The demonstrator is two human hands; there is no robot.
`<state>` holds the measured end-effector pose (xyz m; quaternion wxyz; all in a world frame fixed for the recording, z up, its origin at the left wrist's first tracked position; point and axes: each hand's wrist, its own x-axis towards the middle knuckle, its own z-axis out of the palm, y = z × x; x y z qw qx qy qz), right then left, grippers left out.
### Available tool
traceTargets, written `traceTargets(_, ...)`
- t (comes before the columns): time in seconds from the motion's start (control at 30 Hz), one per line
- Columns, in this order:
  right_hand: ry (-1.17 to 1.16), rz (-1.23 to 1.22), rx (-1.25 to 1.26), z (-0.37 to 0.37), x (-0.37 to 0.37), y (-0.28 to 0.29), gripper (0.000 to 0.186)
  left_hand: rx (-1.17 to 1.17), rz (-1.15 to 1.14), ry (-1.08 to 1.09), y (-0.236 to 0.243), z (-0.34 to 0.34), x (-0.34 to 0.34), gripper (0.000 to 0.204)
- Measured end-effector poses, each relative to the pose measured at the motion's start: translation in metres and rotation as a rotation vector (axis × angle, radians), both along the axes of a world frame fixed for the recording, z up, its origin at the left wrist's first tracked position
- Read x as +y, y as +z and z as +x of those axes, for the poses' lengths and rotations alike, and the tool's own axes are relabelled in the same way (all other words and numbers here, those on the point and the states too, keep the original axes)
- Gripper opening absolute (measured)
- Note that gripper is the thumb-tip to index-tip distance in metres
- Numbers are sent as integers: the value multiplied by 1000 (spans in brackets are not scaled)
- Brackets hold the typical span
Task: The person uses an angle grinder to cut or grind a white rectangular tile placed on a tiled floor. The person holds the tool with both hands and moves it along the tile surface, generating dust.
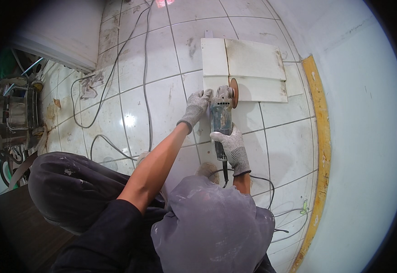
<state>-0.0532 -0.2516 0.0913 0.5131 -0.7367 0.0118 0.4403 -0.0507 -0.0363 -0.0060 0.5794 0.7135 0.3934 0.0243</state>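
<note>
An angle grinder (222, 119) with a blue-green body is held between my gloved hands. Its reddish-brown disc (235, 92) stands on edge over the near part of some white tiles (255, 58). A thin dark line runs along the tiles in front of the disc. My right hand (228, 141) wraps round the rear of the body, close to where the power cord leaves it. At the grinder's head, on its left side, my left hand (197, 107) is closed; its fingertips are partly hidden. Whether the disc touches the tile I cannot tell.
Long grey cables (146, 86) snake over the tiled floor on the left, near a crumpled rag (90, 86). Along the right wall runs a yellowish strip (322, 150). A dusty machine (18, 109) stands at far left. The grinder's black cord (271, 184) loops beside my knee.
</note>
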Motion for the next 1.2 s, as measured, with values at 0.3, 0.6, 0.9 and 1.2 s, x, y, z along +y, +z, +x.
traceTargets(0.3, 8, 18, -7, 0, 3, 3, 69, 29, 27, -7, -6, -1, 5, 63)
traceTargets(0.6, 5, 18, -14, 0, 2, 2, 69, 19, 19, -9, 1, -1, 3, 62)
traceTargets(0.9, 20, 7, -6, 1, 1, 0, 71, 15, 4, -1, -3, -1, 5, 63)
traceTargets(1.2, 6, 11, 5, 0, 2, 1, 70, -6, -36, 15, 1, -3, 3, 62)
